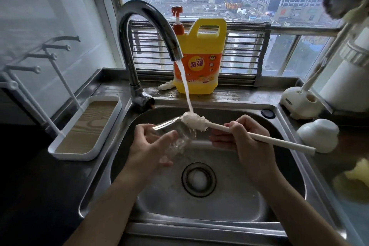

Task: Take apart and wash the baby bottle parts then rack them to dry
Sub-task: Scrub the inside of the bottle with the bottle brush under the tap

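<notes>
Over the steel sink (295,170), my left hand (151,146) holds a clear glass baby bottle (175,132) on its side, fingers curled round it. My right hand (245,138) grips the white handle of a bottle brush (194,121), whose sponge head sits at the bottle's mouth. Water from the chrome faucet (143,32) falls onto the brush head. A white dome-shaped bottle cap (317,134) lies on the counter to the right. A white peg drying rack with a wood-lined tray (87,126) stands to the left of the sink.
A yellow dish soap jug (199,56) with an orange pump stands behind the sink by the window. At the right are a white brush holder (301,102), a white appliance (347,78) and a yellow sponge piece (357,171). The sink drain (198,179) lies below my hands.
</notes>
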